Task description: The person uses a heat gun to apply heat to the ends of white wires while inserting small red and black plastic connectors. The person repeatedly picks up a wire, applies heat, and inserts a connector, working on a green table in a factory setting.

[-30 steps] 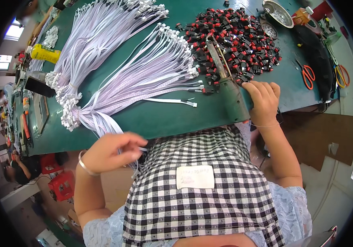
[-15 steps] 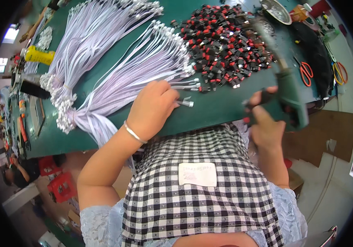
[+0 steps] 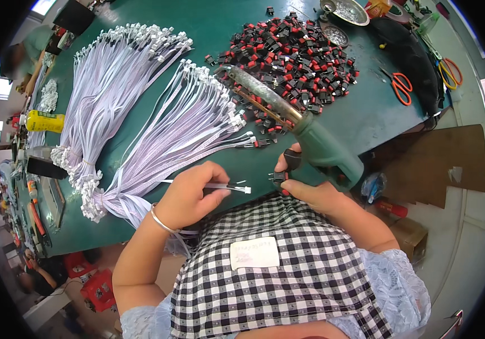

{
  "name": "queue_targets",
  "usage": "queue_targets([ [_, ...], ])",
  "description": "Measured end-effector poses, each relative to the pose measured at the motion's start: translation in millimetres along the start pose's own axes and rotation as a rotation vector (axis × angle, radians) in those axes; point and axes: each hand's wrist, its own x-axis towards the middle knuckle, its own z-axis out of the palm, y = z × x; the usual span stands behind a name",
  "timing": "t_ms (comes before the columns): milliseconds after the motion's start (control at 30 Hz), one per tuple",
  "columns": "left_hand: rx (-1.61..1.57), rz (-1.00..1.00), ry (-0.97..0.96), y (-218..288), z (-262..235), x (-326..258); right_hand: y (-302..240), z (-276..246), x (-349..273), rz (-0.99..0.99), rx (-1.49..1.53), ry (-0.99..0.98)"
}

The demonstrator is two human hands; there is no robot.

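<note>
My left hand [image 3: 192,191] pinches a flat white cable near its end, where a small white connector [image 3: 247,190] and thin wire tips stick out. My right hand [image 3: 317,195] is closed round a green-handled soldering gun [image 3: 330,148], its metal barrel pointing up and left. Between that hand's thumb and fingers sits a small black-and-red switch [image 3: 279,177], prongs toward the left hand. Switch and cable end are apart. Bundled flat white cables [image 3: 180,124] fan out beyond my left hand. A heap of black-and-red switches [image 3: 310,62] lies past the soldering gun.
Another cable bundle [image 3: 101,101] lies farther left on the green table [image 3: 333,127], beside a yellow bottle [image 3: 46,121]. At the right are orange-handled scissors [image 3: 401,90] and a black cloth-like item [image 3: 412,59]. A metal dish [image 3: 351,12] stands at the back.
My right hand has moved left with the soldering gun, whose barrel now slants over the switch heap's near edge. A switch now shows clearly in its fingers. My left hand has come slightly nearer me.
</note>
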Motion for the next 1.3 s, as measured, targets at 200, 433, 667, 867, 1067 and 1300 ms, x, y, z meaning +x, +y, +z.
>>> queue_targets([
  [200, -0.305, -0.183, -0.192, -3, -11, 2, 4, 12, 3, 0.071, 0.156, 0.109],
  [433, -0.539, -0.267, -0.108, 2, -3, 1, -2, 21, 3, 0.247, 0.233, 0.229],
  [667, -0.633, -0.412, -0.099, 14, -2, -2, -3, 35, 8, 0.239, 0.235, 0.352],
  [867, -0.601, -0.41, -0.136, 16, -3, -3, -5, 41, 9, 0.252, 0.179, 0.357],
  [1067, -0.683, -0.339, -0.118, 13, -1, -3, -4, 44, 12, 0.199, 0.15, 0.308],
  [1300, -0.618, -0.306, -0.14, 7, 5, -3, -5, 49, 15, 0.17, 0.094, 0.11],
])
